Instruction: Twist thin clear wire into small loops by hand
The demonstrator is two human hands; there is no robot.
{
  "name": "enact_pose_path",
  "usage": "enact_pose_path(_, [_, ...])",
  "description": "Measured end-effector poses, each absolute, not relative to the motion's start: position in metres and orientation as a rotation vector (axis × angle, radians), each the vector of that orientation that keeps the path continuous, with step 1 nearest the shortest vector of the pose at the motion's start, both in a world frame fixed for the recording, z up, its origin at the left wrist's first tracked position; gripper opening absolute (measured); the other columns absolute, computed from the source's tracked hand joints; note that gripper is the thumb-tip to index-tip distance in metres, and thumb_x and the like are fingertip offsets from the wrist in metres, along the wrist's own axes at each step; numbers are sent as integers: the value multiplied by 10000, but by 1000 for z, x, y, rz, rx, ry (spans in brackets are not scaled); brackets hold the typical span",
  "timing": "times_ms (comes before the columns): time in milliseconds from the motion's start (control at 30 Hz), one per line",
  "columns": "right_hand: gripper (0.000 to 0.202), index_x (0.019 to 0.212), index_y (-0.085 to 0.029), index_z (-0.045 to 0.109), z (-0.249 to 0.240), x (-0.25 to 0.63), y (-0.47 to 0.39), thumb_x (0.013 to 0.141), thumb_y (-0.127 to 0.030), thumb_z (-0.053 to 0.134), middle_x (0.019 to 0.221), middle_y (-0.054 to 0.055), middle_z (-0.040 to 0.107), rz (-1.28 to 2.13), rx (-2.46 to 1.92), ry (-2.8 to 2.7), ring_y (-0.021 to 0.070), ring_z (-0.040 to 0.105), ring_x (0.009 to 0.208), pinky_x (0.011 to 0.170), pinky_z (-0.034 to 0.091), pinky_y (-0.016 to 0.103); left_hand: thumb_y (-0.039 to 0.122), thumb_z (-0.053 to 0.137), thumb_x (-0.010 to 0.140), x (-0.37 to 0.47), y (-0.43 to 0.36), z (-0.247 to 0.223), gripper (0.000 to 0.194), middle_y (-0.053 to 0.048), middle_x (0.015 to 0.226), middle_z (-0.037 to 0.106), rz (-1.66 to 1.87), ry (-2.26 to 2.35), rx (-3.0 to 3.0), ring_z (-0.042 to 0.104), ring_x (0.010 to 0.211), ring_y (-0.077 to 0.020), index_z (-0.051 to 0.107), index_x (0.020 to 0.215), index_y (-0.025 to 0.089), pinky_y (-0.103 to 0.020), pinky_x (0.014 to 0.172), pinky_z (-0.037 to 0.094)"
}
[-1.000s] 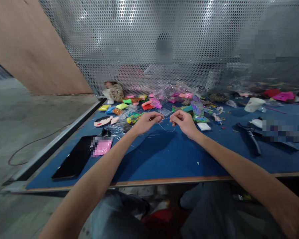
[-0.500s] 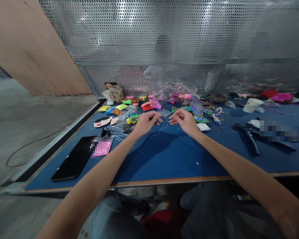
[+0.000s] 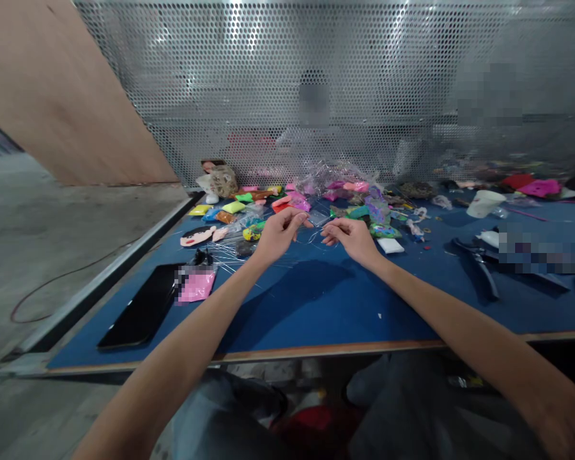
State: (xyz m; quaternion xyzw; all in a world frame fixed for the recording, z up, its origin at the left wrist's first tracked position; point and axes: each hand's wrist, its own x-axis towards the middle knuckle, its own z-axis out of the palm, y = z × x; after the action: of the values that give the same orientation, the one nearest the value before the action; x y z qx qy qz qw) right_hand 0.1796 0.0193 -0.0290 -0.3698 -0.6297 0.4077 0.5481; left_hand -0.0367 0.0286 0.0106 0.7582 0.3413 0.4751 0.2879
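My left hand is pinched closed on one side of a thin, shiny wire. Facing it, my right hand pinches the wire's other side between thumb and fingers. The wire makes a small bent shape in the gap between both hands, held above the blue table. Its exact form is too fine to make out. More thin straight wires lie on the table left of my left hand, beside a dark lump. A white packet lies just right of my right hand.
A black phone and a pink packet lie at the left. Pliers and a white cup are at the right. Colourful clay packets line the back, before a perforated metal panel. The table's front edge is close.
My right hand has shifted slightly left and its fingers have closed in more. My left hand has tilted a little. The wire between them has changed its angle.
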Motion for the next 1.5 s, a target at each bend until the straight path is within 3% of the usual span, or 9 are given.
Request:
enact_pose_path(233, [353, 885, -190, 663, -19, 174, 8, 917, -538, 614, 754, 38, 702, 847, -894, -1654, 152, 670, 623, 605, 565, 296, 559, 522, 980, -38, 28, 16, 413, -39, 830, 677, 1264, 861, 2011, 435, 539, -86, 654, 935, 170, -230, 489, 360])
enact_pose_path(467, [373, 804, -184, 641, -15, 171, 4, 857, -550, 693, 733, 24, 678, 1018, -842, -1606, 140, 652, 610, 597, 546, 286, 553, 616, 931, -36, 27, 16, 386, -40, 851, 700, 1254, 799, 1817, 398, 490, -62, 653, 986, 173, -215, 446, 329])
enact_pose_path(600, [418, 845, -176, 676, -18, 172, 8, 754, -568, 787, 769, 32, 700, 1140, -846, -1370, 134, 636, 624, 596, 534, 280, 612, 596, 922, -32, 23, 20, 498, -112, 1068, 735, 1207, 624, 1619, 598, 679, -113, 662, 1156, 177, -266, 643, 519])
enact_pose_path(733, [432, 872, -172, 688, -18, 178, 12, 707, -543, 836, 804, 24, 689, 1315, -810, -1217, 112, 605, 653, 625, 516, 260, 715, 444, 945, -33, 25, 23, 634, -143, 1130, 731, 1235, 602, 1489, 690, 844, -179, 621, 1248, 187, -352, 802, 566])
enact_pose_path(967, [360, 868, -206, 651, -14, 181, 9, 743, -491, 833, 798, -16, 633, 1570, -710, -1215, 101, 540, 631, 618, 477, 264, 487, 683, 896, -42, 21, 17, 357, -61, 895, 725, 1050, 746, 2069, 606, 676, -123, 706, 1098, 194, -243, 612, 493])
enact_pose_path(1133, [346, 866, -196, 657, -14, 181, 9, 737, -457, 843, 759, -26, 607, 1620, -705, -1214, 83, 503, 598, 559, 401, 241, 450, 703, 887, -32, 11, 14, 391, -57, 908, 720, 1002, 646, 2037, 585, 632, -115, 685, 1188, 201, -243, 587, 476])
enact_pose_path(1267, [362, 800, -190, 628, -14, 182, 8, 758, -493, 821, 718, -31, 580, 1641, -725, -1303, 77, 465, 550, 562, 401, 250, 430, 726, 872, -30, 10, 14, 285, -71, 944, 740, 1001, 647, 2132, 607, 708, -133, 744, 1023, 190, -254, 637, 462])
enact_pose_path(1400, [379, 769, -173, 626, -14, 179, 3, 762, -493, 827, 702, -38, 569, 1725, -671, -1375, 33, 297, 448, 484, 315, 234, 425, 766, 835, -34, 11, 18, 232, -45, 793, 728, 992, 646, 2213, 571, 630, -124, 772, 883, 198, -257, 593, 415])
enact_pose_path(1500, [406, 752, -162, 618, -16, 176, 0, 743, -499, 845, 691, -34, 571, 1767, -600, -1367, 27, 292, 448, 463, 272, 218, 437, 790, 804, -38, 9, 26, 243, -57, 771, 727, 943, 589, 2237, 614, 659, -144, 776, 833, 195, -258, 592, 427])
